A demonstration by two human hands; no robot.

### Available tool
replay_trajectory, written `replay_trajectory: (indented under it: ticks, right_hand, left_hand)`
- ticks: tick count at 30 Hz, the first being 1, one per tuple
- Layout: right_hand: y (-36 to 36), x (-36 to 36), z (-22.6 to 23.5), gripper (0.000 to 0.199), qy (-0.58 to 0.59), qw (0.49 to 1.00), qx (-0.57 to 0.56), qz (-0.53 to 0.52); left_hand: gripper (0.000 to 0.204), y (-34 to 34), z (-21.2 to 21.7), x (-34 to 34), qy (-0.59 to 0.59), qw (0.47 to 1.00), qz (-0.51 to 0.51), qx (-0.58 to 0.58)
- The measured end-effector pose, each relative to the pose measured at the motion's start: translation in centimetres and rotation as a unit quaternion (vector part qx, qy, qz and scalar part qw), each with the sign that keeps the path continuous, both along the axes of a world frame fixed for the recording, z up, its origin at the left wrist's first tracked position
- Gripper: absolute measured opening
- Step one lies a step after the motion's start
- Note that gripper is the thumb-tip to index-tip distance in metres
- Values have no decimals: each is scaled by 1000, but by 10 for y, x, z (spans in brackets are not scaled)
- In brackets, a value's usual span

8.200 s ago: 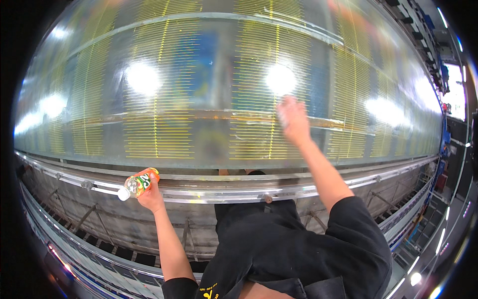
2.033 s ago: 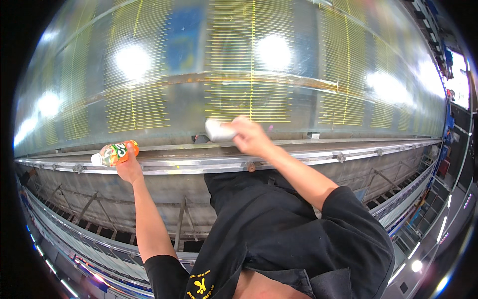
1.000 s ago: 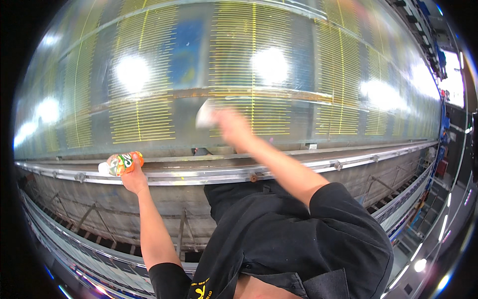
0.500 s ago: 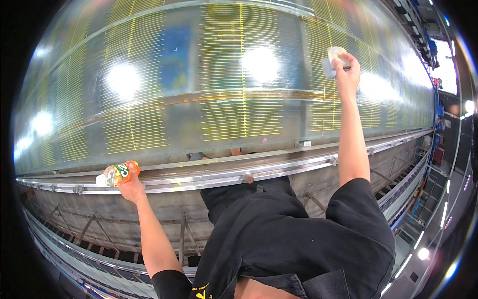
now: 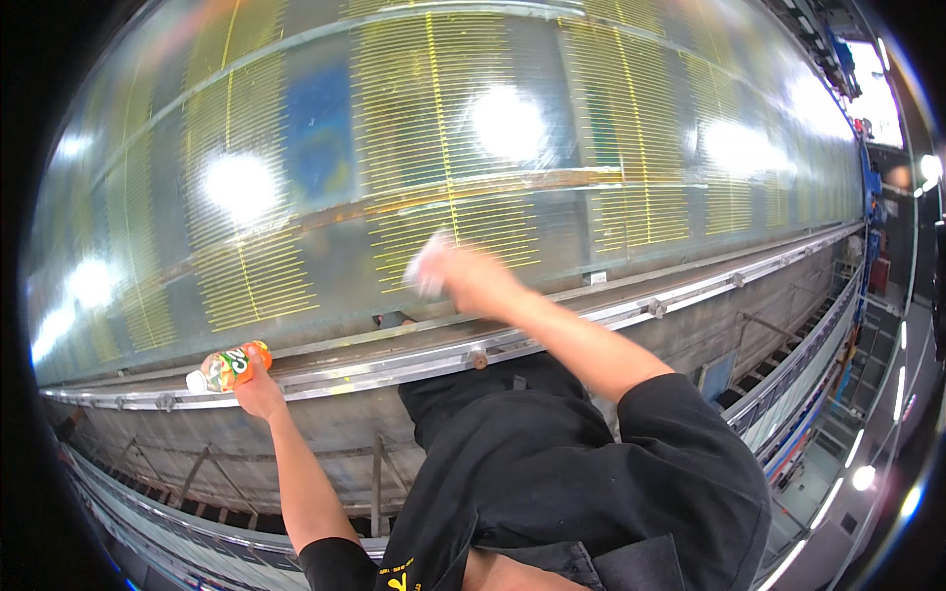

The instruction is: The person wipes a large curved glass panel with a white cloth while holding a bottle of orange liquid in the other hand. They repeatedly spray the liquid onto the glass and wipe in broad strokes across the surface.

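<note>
In my left hand (image 5: 259,394) is a plastic bottle (image 5: 225,369) with an orange and green label and a white cap. It lies tilted on its side above the metal edge rail, cap pointing left. My right hand (image 5: 483,281), smeared by motion, grips a white wad (image 5: 428,268), perhaps cloth or a pad; its exact kind is too blurred to tell. That hand is over the near part of a long glossy sheet-like surface (image 5: 335,251) marked with bands of yellow lines. Whether the wad touches the surface I cannot tell.
A metal rail (image 5: 325,376) with knobs, one of them a rusty knob (image 5: 480,361), runs along the near edge between my body and the surface. A brownish bar (image 5: 532,180) shows lengthwise across the surface. Further metal framework (image 5: 788,369) stands behind me at the right.
My right hand has swept from the far right toward the near middle with the white wad. My left hand and the bottle have barely moved. The view has turned slightly.
</note>
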State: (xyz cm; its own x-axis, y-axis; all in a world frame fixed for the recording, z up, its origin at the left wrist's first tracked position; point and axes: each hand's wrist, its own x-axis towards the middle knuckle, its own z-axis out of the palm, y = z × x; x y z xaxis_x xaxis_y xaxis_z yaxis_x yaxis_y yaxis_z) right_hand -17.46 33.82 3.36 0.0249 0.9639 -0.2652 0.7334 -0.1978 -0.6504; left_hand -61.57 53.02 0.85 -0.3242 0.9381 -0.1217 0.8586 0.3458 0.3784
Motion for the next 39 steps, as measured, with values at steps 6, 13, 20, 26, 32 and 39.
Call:
replay_trajectory:
  ticks: [6,13,20,26,32,39]
  right_hand:
    - [-3,90,13,44,-21,935,150,-320]
    - [19,303,-57,51,-231,811,229,-487]
    - [76,-2,-94,61,-62,969,232,-65]
    - [76,29,-22,67,96,980,99,-143]
    - [170,219,-48,49,-231,848,215,-427]
    - [144,-70,-59,81,97,974,148,138]
  left_hand:
    - [74,-2,6,10,-29,1000,-1,-2]
    - [62,2,-4,13,-46,998,-24,44]
    - [61,2,1,4,-7,1000,-10,20]
    - [45,-4,-3,1,-61,996,-23,57]
    - [43,2,-5,8,-48,997,-24,64]
    - [55,0,-9,-4,32,998,-27,50]
